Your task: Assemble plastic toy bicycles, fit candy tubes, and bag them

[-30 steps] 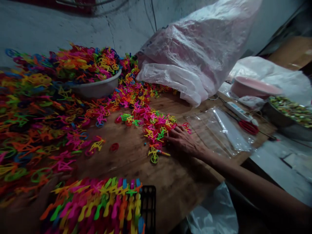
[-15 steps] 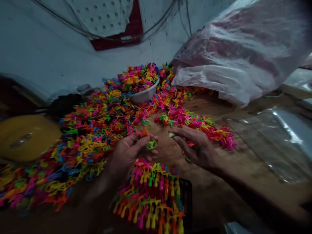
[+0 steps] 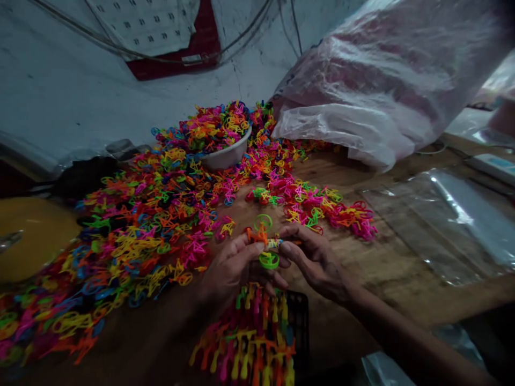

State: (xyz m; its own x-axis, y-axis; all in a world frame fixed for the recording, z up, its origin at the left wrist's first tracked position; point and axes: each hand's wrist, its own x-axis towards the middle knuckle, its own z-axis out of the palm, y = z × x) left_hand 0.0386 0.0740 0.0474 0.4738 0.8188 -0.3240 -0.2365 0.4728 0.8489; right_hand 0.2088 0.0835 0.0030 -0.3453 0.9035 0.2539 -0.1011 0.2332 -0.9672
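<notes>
Wall [image 3: 80, 96]: dim, bluish, a little paler toward the top middle.
Big plastic bag [image 3: 362, 80]: milky sheen along its folds, deep shadow beneath its lip.
Clear plastic sleeves [image 3: 414, 228]: hard white glare in one long streak.
Plastic pieces [image 3: 145, 225]: vivid despite the gloom, smearing together at lower left.
Left hand [image 3: 231, 265]: faintly lit fingers, wrist sinking into darkness.
Right hand [image 3: 317, 265]: dusky, softly focused.
Calendar [image 3: 148, 27]: digits soft, tilted near the stretched upper edge.

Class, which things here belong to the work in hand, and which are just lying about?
Work in hand, seemingly:
orange toy, in the left hand
small pale piece, in the right hand
loose plastic toys
toy rows
black rack

Apparently not involved:
yellow round object
power strip
wall calendar
</notes>
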